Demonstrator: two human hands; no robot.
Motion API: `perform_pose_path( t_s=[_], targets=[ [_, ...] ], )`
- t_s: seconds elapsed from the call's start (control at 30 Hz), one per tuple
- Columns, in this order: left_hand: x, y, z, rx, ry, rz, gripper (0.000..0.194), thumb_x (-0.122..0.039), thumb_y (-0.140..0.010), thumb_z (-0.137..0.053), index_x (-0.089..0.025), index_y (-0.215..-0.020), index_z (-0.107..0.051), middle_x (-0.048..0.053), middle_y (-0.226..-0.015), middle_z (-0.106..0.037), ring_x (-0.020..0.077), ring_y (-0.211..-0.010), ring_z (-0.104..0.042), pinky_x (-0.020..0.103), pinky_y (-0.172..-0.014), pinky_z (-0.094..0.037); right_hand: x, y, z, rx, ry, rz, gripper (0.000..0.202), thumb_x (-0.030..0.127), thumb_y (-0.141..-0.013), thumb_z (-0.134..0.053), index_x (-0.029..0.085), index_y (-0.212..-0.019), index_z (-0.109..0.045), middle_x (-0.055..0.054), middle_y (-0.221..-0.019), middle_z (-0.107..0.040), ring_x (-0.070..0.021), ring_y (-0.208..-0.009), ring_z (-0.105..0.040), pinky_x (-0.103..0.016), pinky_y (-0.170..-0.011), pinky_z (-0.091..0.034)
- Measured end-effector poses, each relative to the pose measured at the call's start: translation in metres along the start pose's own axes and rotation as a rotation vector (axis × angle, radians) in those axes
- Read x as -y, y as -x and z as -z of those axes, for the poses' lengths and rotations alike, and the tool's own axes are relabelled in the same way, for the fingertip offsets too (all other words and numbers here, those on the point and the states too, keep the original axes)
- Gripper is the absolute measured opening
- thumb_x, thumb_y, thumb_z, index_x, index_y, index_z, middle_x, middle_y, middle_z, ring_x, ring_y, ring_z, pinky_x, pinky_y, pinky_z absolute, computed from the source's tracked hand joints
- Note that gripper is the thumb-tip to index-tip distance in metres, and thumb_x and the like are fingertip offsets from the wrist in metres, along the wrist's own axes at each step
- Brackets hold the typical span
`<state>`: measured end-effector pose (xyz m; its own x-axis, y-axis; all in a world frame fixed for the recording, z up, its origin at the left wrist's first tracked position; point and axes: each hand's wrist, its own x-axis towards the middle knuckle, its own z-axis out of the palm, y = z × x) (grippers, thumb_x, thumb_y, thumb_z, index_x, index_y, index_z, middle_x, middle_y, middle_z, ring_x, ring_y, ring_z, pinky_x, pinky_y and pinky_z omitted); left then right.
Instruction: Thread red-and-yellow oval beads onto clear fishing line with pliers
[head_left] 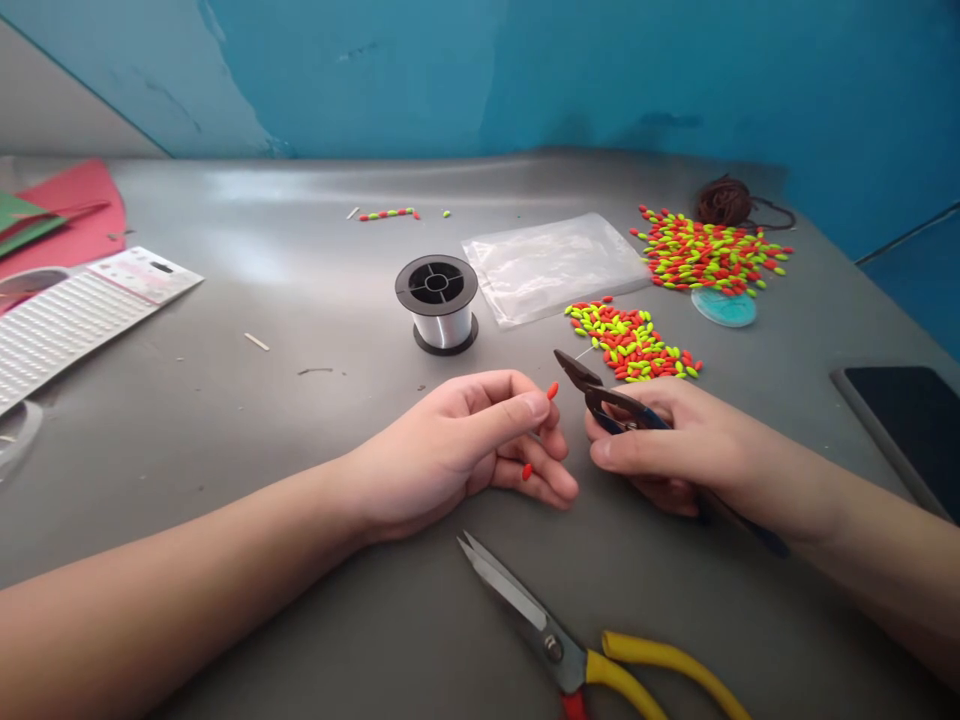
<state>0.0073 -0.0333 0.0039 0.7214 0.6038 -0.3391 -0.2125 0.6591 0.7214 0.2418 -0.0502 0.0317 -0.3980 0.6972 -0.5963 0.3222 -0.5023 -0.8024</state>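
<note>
The left hand [457, 440] pinches a red bead [553, 390] between thumb and finger; a second red bead [527, 471] is by its lower fingers. The right hand [679, 440] is wrapped around dark pliers [598, 396], their tip near the first bead.

Below the hands lie pointy metal scissors [517, 600] with smooth yellow handles. Just past the hands is a small pile [637, 345] of shiny red and yellow-green beads, shaped like little seeds. A black round spool [444, 330] holds clear, shiny line. Beside it lies a flat, crinkly see-through bag [551, 268]. Farther back, a big pile [709, 250] of beads sits near a round teal disc [724, 308] and brown yarn [724, 202].

A white card [82, 320] at far left has bumpy rows; its pink writing is too blurry to read.
</note>
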Motion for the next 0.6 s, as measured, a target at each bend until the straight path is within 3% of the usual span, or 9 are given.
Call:
perform_pose_path(
  t_s=[0.27, 0.6],
  targets=[
    [0.0003, -0.0004, 0.0022, 0.031, 0.015, -0.010, 0.021, -0.028, -0.106, -0.062, -0.013, -0.090, -0.061, 0.006, -0.093, -0.072, 0.0172, -0.081, -0.079, 0.029, -0.081, -0.064, -0.0039, -0.0012, 0.0011, -0.029, -0.173, -0.051, 0.034, 0.037, -0.077, -0.084, 0.022, -0.076, -0.054, 0.009, -0.052, -0.039, -0.0069, -0.044, -0.031, -0.019, -0.041, -0.027],
    [0.0015, -0.0011, 0.0005, -0.008, 0.012, -0.027, 0.022, -0.022, -0.105, -0.061, -0.013, -0.086, -0.058, 0.006, -0.095, -0.072, 0.0159, -0.083, -0.079, 0.027, -0.083, -0.062, -0.0060, -0.0036, 0.0035, -0.032, -0.229, -0.022, 0.038, 0.038, -0.076, -0.085, 0.021, -0.073, -0.051, 0.009, -0.055, -0.037, -0.0056, -0.044, -0.031, -0.017, -0.038, -0.028]
  ],
)
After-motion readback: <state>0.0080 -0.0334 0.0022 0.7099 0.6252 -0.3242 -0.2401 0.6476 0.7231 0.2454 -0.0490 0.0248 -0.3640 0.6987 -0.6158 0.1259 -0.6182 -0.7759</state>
